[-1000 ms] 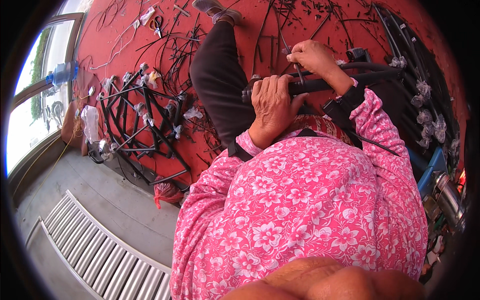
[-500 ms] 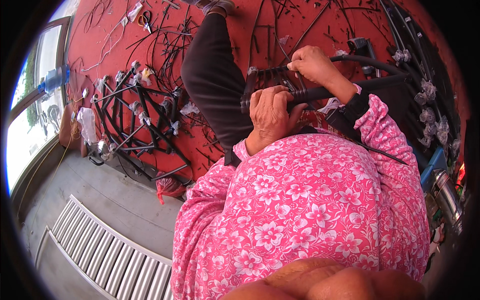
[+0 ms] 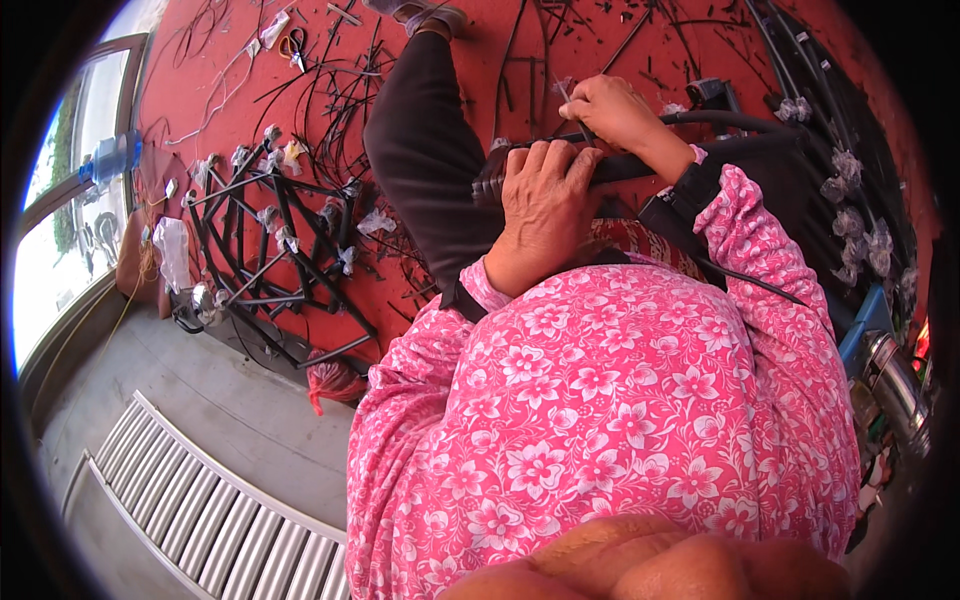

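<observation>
A black tubular frame (image 3: 740,148) lies across my lap, reaching from my left knee toward the right side. My left hand (image 3: 545,205) is wrapped over its near left end, knuckles up, and hides much of that part. Just beyond, my right hand (image 3: 622,112) is closed in a pinch on a thin dark strip (image 3: 585,132) that stands up from the frame beside the left fingers. The fingertips partly cover the strip, and its lower end is out of sight.
More black frames (image 3: 283,235), joints wrapped in clear plastic, are piled on the red floor at left. Black tubes (image 3: 840,110) lie at right. Scissors (image 3: 292,46) and loose dark strips are scattered ahead. A slatted metal rack (image 3: 235,495) stands at lower left.
My right hand has shifted slightly left and nearer the far side. My left hand has rolled further over the frame's end, and the rows of dark loops seen before are now mostly covered.
</observation>
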{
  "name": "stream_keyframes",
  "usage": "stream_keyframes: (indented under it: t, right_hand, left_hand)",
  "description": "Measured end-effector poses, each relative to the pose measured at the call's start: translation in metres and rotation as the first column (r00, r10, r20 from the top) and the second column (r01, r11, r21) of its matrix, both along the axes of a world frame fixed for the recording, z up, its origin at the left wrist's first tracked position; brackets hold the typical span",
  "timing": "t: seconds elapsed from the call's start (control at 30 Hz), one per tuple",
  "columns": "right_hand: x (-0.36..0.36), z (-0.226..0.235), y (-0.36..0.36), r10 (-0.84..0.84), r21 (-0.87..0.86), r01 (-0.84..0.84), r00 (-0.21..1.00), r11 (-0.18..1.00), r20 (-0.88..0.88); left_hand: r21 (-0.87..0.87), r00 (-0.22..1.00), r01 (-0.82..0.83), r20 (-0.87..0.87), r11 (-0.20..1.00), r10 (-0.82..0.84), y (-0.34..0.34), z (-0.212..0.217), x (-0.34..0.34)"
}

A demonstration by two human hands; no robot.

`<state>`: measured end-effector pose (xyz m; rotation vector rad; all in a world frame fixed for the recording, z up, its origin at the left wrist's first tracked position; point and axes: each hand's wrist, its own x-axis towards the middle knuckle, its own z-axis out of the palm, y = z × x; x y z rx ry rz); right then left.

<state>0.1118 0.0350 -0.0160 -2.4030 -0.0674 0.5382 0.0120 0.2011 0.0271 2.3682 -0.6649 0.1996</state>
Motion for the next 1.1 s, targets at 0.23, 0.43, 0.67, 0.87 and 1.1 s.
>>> stream_keyframes:
  t: [0.23,0.43,0.67,0.87,1.1]
  right_hand:
    - [-0.037,0.07,-0.043,0.018,0.676,0.107,0.984,0.729,-0.175]
    - [-0.099,0.02,-0.056,0.037,0.576,0.162,0.948,0.801,-0.317]
    - [-0.095,-0.056,-0.033,-0.183,0.792,0.274,0.961,0.546,-0.207]
    - [-0.092,-0.06,-0.035,-0.187,0.727,0.104,0.982,0.679,0.035]
    - [-0.092,-0.053,-0.031,-0.199,0.631,0.058,0.968,0.774,0.155]
  left_hand:
    - [0.042,0.986,0.108,-0.128,0.993,-0.102,0.006,0.001,0.03]
    - [0.041,0.949,0.178,-0.27,0.983,-0.16,0.01,-0.004,0.048]
    - [0.032,0.938,0.193,-0.3,0.981,-0.174,0.01,-0.011,0.056]
    - [0.054,0.934,0.206,-0.308,0.977,-0.18,0.01,-0.014,0.059]
    - [0.039,0.938,0.222,-0.28,0.974,-0.203,0.01,-0.017,0.063]
